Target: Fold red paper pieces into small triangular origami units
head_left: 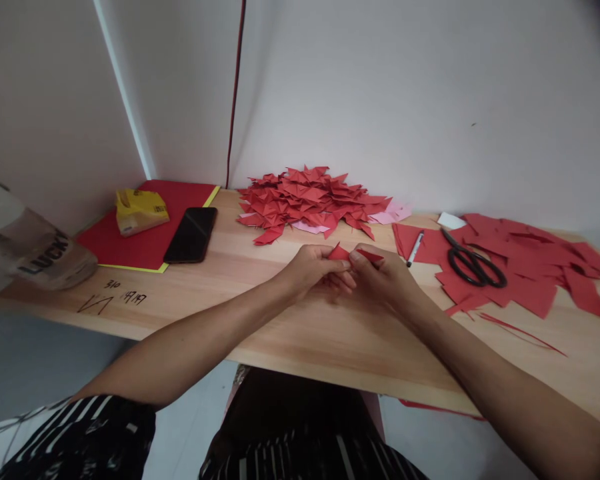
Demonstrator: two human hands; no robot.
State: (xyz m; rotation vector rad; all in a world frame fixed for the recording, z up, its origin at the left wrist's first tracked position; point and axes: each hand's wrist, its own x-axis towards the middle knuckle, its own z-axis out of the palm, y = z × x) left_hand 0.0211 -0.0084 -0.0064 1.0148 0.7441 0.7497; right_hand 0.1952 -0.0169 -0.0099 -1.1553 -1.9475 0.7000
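Note:
My left hand (314, 269) and my right hand (384, 279) meet over the middle of the wooden table (300, 333). Both pinch a small folded piece of red paper (341, 253), fingers closed on it. Behind the hands lies a heap of folded red paper pieces (310, 199) against the wall. To the right of my right hand lie cut red paper sheets (530, 267), black scissors (473, 262) on top of them, and a pen (415, 248).
A black phone (191, 234) and a yellow packet (140, 210) rest on a red folder (145, 230) at the left. A clear bag (30, 250) sits at the far left edge. A red cord (235, 93) hangs down the wall. Some pink paper (395, 212) pokes from the heap.

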